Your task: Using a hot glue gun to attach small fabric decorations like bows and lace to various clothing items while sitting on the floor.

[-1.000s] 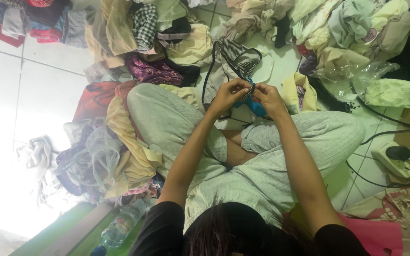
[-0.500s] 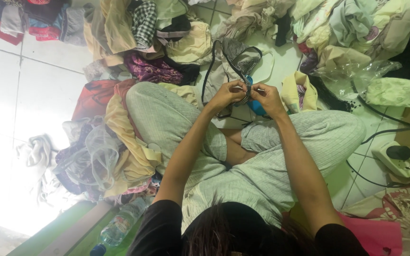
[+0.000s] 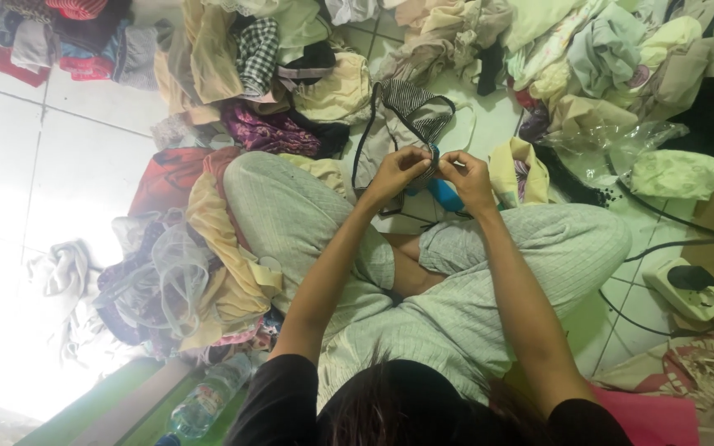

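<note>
Striped cloth with black straps, a small garment (image 3: 416, 111), hangs from both of my hands above my crossed legs. My left hand (image 3: 394, 172) pinches its lower edge between thumb and fingers, and my right hand (image 3: 466, 177) pinches the same edge just beside it, the fingertips of the two hands almost touching. Both hands are closed on the fabric, not loose. The garment rises from my grip toward the far side of the floor (image 3: 51, 149), its black strap looping down on the left past my left wrist. A blue piece (image 3: 444, 196) shows just under my right hand; I cannot tell whether it belongs to the garment or lies under it. My legs in pale ribbed trousers (image 3: 489, 281) fill the middle of the view. Heaps of clothes (image 3: 233, 58) ring me: a dark and yellow pile along the far edge of the floor, a light pile (image 3: 605, 49) in the far right corner, and a mixed heap with a sheer net (image 3: 179, 272) touching my left knee. A yellow cloth (image 3: 518, 169) lies just right of my right hand. A clear bag (image 3: 613, 144) lies beyond it. Near the right edge a white socket (image 3: 687, 289) with a black plug sits on the tiles. A plastic bottle (image 3: 200, 405) lies near the left corner by me.
</note>
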